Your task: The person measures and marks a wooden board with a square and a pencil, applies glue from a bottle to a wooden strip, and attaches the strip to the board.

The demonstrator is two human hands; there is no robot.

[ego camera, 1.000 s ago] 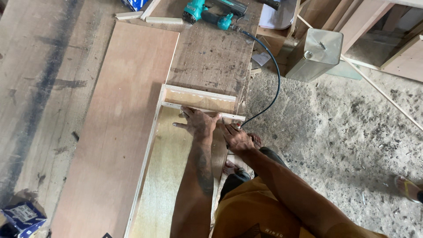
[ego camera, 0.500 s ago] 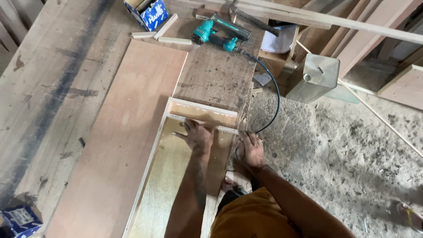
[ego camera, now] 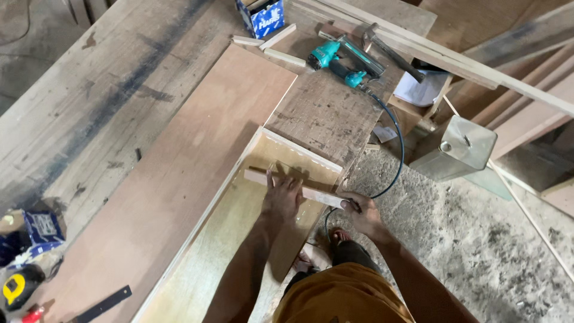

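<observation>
A short wooden strip [ego camera: 320, 195] lies crosswise over the far end of a shallow, pale wooden box [ego camera: 299, 149] on the workbench. My left hand [ego camera: 282, 194] lies flat on the middle of the strip with its fingers spread. At the strip's right end, just past the box's side wall, my right hand [ego camera: 363, 212] is closed around it. Something small and dark shows at those fingers; I cannot tell what it is.
A long plywood sheet [ego camera: 197, 155] lies left of the box. A teal nail gun [ego camera: 335, 60] with a black hose [ego camera: 397, 149] sits at the back, near a blue carton [ego camera: 261, 15]. A metal can [ego camera: 454, 146] stands on the floor at right. A yellow tape measure [ego camera: 15, 287] lies at lower left.
My head has moved back, so more of the bench shows. The strip now lies across the box, my left hand flat on it. My right hand has shifted right, to its end.
</observation>
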